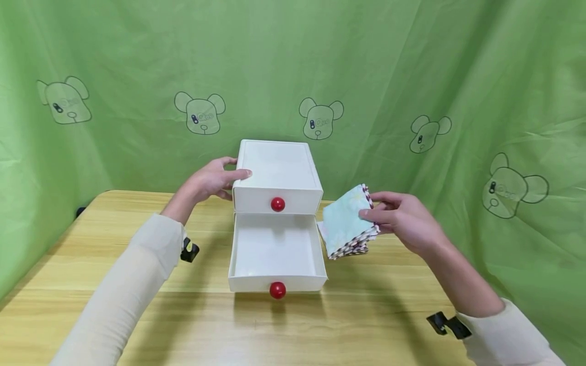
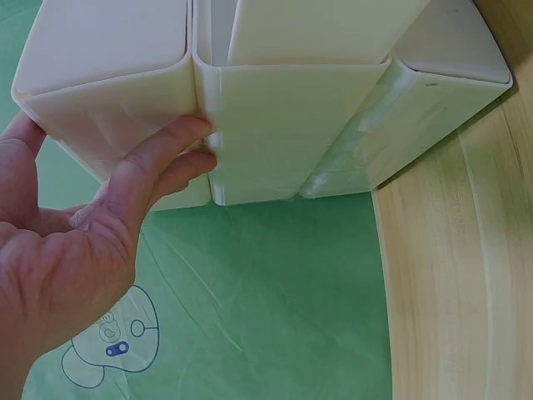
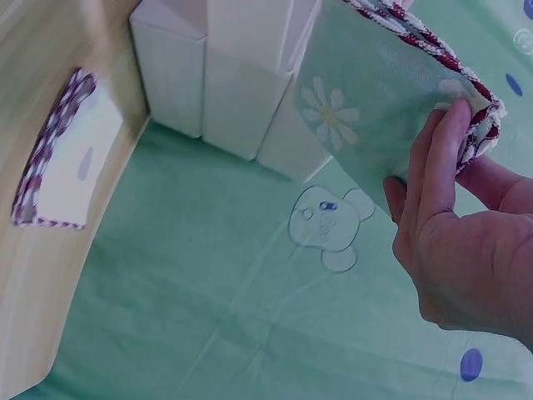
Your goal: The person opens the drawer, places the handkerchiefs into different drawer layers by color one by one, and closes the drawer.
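Observation:
A white drawer unit [image 1: 279, 162] stands on the table, with a closed upper drawer and a pulled-out lower drawer [image 1: 276, 284]; the lower drawer's bare white floor shows. Both have red ball knobs. My left hand [image 1: 212, 178] rests on the unit's upper left side, thumb on top and fingers against the side wall. In the left wrist view, two fingertips touch the seam between tiers. To the right of the unit, my right hand [image 1: 403, 218] pinches a folded pale blue cloth [image 1: 345, 218] with white daisies and a red-and-white striped edge, thumb in front.
A second folded cloth [image 3: 79, 158], white with the same striped edge, lies on the wooden table [image 1: 151, 320]; the held cloth mostly hides it in the head view. A green curtain [image 1: 265, 61] with mouse-head drawings hangs close behind the unit.

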Demonstrator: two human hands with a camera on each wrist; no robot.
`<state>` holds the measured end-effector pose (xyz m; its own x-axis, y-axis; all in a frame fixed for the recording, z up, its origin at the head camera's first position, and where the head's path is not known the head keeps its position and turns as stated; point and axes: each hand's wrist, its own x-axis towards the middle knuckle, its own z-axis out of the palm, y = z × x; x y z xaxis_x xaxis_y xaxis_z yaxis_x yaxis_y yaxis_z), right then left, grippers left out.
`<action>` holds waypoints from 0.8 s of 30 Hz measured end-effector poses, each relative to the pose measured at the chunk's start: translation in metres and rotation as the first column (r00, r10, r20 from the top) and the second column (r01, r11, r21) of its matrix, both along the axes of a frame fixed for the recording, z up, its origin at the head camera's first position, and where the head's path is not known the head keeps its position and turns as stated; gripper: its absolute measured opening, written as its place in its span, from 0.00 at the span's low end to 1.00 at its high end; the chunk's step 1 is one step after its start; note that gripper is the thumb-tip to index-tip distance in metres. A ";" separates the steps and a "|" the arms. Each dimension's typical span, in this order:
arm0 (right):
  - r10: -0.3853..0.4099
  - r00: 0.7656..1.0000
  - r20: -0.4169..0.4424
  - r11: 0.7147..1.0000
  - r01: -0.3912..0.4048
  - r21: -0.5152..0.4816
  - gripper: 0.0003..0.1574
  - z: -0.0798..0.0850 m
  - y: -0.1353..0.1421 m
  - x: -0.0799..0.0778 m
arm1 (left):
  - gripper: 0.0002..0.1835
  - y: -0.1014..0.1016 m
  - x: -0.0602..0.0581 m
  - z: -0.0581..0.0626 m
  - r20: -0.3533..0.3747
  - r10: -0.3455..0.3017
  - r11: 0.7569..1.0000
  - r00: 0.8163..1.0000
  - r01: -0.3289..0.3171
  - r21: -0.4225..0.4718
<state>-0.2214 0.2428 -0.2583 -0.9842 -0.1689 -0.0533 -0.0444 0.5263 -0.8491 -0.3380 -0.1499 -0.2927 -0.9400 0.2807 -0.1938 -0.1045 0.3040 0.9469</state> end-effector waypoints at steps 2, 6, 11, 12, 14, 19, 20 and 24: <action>0.010 1.000 0.001 1.000 -0.010 0.014 0.47 0.002 -0.005 0.002 | 0.50 -0.001 -0.003 -0.004 -0.005 0.005 1.000 1.000 -0.005 0.004; 0.028 1.000 0.003 0.999 -0.029 0.027 0.47 0.005 -0.014 0.004 | 0.50 -0.001 -0.003 -0.004 -0.006 0.005 1.000 1.000 -0.005 0.007; 0.053 0.998 0.018 0.999 -0.053 -0.007 0.44 0.005 -0.025 0.006 | 0.49 -0.001 -0.003 -0.004 -0.004 0.005 1.000 1.000 -0.005 0.014; 0.057 0.998 0.023 0.998 -0.057 -0.019 0.44 0.004 -0.028 0.006 | 0.49 -0.001 -0.003 -0.004 -0.002 0.008 1.000 1.000 -0.008 0.017; 0.062 0.998 0.030 0.998 -0.061 -0.032 0.44 0.003 -0.032 0.005 | 0.50 -0.001 -0.004 -0.005 -0.003 0.006 1.000 1.000 -0.006 0.015; 0.068 0.997 0.039 0.996 -0.066 -0.054 0.43 -0.002 -0.043 0.004 | 0.50 -0.001 -0.005 -0.005 -0.005 0.010 1.000 1.000 -0.010 0.001; 0.072 0.997 0.041 0.996 -0.069 -0.064 0.43 -0.004 -0.045 0.003 | 0.50 -0.002 -0.006 -0.005 -0.006 0.009 1.000 1.000 -0.009 -0.002; 0.088 0.994 0.063 0.990 -0.081 -0.112 0.41 -0.010 -0.054 0.001 | 0.49 -0.002 -0.006 -0.004 0.006 0.011 1.000 1.000 -0.011 0.003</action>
